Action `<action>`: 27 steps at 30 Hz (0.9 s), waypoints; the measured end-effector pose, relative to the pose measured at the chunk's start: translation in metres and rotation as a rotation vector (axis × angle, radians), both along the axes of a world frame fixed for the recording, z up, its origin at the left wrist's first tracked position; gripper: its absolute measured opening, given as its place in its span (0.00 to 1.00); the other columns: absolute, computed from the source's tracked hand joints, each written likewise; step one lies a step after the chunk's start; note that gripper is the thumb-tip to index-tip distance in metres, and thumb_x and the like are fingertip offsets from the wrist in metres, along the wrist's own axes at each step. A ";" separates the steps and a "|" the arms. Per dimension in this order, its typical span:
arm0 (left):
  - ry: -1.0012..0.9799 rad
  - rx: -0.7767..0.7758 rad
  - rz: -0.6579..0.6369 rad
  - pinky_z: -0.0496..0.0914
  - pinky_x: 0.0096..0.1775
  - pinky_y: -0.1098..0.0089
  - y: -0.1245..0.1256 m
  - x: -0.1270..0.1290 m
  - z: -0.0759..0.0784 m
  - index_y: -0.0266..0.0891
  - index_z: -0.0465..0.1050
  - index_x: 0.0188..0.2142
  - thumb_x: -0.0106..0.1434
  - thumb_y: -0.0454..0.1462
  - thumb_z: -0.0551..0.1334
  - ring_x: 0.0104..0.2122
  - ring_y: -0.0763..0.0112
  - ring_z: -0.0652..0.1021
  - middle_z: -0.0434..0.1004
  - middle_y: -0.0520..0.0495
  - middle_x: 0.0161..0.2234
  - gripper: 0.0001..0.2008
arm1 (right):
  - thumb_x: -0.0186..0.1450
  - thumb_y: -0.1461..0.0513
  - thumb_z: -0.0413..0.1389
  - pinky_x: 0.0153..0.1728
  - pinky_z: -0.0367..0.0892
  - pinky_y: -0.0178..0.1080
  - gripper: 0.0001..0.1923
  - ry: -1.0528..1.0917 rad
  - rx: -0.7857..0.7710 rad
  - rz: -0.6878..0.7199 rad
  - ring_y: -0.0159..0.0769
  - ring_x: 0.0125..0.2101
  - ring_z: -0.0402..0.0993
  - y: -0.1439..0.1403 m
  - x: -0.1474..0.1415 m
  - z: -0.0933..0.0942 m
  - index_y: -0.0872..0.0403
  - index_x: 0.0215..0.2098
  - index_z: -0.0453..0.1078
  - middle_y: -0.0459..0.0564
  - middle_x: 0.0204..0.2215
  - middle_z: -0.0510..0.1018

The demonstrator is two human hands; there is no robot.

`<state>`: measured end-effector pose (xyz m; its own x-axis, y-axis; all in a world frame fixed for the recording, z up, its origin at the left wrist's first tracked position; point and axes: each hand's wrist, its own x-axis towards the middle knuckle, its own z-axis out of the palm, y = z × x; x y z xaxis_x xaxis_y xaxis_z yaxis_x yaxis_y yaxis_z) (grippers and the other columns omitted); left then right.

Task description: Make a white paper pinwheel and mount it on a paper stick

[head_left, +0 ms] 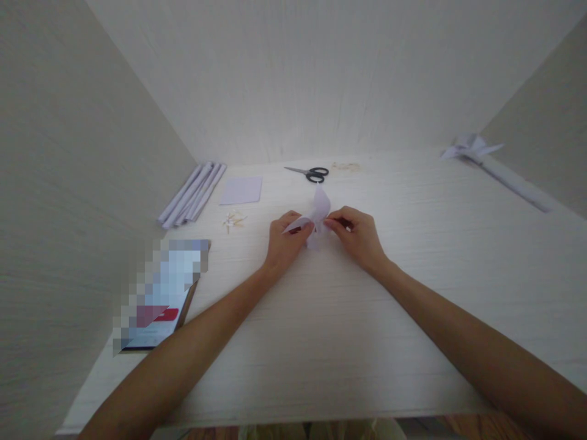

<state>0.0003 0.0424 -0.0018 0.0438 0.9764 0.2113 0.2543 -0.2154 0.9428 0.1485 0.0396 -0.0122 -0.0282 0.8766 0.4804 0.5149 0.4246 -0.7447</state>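
Gripping a thin pale-lilac paper piece with curled blades (322, 200) in the left hand (285, 241), pinching at its right side between thumb and forefinger of the right hand (361, 235). Held over the middle of the white wood-grained tabletop (321, 342), near black-handled metal scissors (309, 173). Flanked at left by a flat pale-lilac paper square (241, 190) and rolled paper tubes (192, 194), at right by another bladed paper piece (473, 146).
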 end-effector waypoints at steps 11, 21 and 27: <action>0.032 0.068 -0.028 0.58 0.22 0.77 0.000 0.000 -0.001 0.35 0.68 0.17 0.49 0.34 0.59 0.21 0.81 0.65 0.64 0.54 0.20 0.07 | 0.55 0.64 0.55 0.23 0.59 0.33 0.04 0.002 -0.012 -0.001 0.29 0.21 0.65 -0.003 -0.002 0.003 0.56 0.24 0.70 0.47 0.21 0.74; 0.029 0.027 -0.025 0.58 0.22 0.77 -0.002 0.002 0.003 0.35 0.67 0.17 0.48 0.31 0.58 0.20 0.81 0.65 0.63 0.55 0.20 0.05 | 0.54 0.64 0.55 0.23 0.60 0.33 0.04 0.032 -0.099 -0.004 0.29 0.21 0.66 0.000 -0.002 0.003 0.57 0.25 0.71 0.47 0.21 0.74; 0.042 0.037 -0.025 0.58 0.22 0.77 -0.002 0.002 0.002 0.35 0.67 0.17 0.49 0.31 0.58 0.20 0.81 0.64 0.63 0.55 0.20 0.06 | 0.55 0.63 0.54 0.22 0.59 0.33 0.05 0.051 -0.124 0.028 0.29 0.21 0.65 0.001 -0.001 0.001 0.57 0.25 0.71 0.47 0.20 0.74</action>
